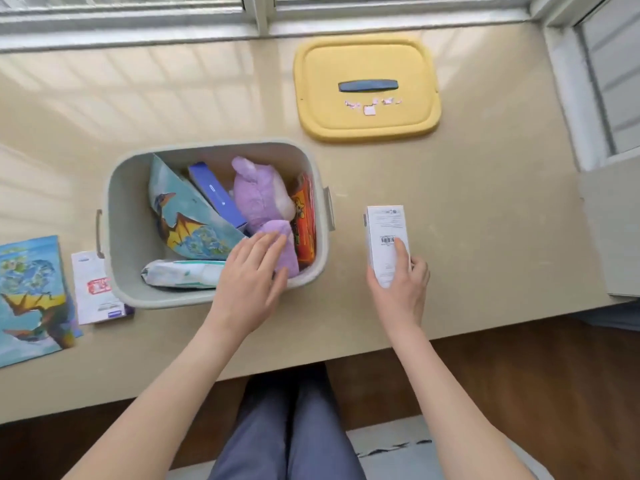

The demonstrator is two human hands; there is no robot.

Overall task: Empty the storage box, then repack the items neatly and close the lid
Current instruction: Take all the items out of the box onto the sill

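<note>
Left hand (252, 271) is down over the near rim of the box (128, 237), fingers laid almost straight across the purple plush (263, 199), thumb alongside. It's touching, not clenched around it. My right hand (398, 282) grips a white carton (386, 233), thumb flat on top by the barcode, fingers curled round its right edge. The carton sits just right of the box; I can't tell whether it's resting on the table (467, 174) or lifted off it.

The box is grey, open, in the middle of the table and still fairly full. The plush lies toward its right side, with an orange pack (304, 223) squeezed between it and the right wall. Left of the plush a blue carton (218, 199) leans on a tilted dinosaur book (187, 216). A wipes pack (183, 273) lies along the near wall.

Outside, just left of the box, there's a white packet (93, 292), and beyond it a second dinosaur book (31, 296), flat on the table. The yellow lid (367, 123) lies apart at the far right, blue handle (367, 85) up, paper scraps (369, 109) beside the handle.
</note>
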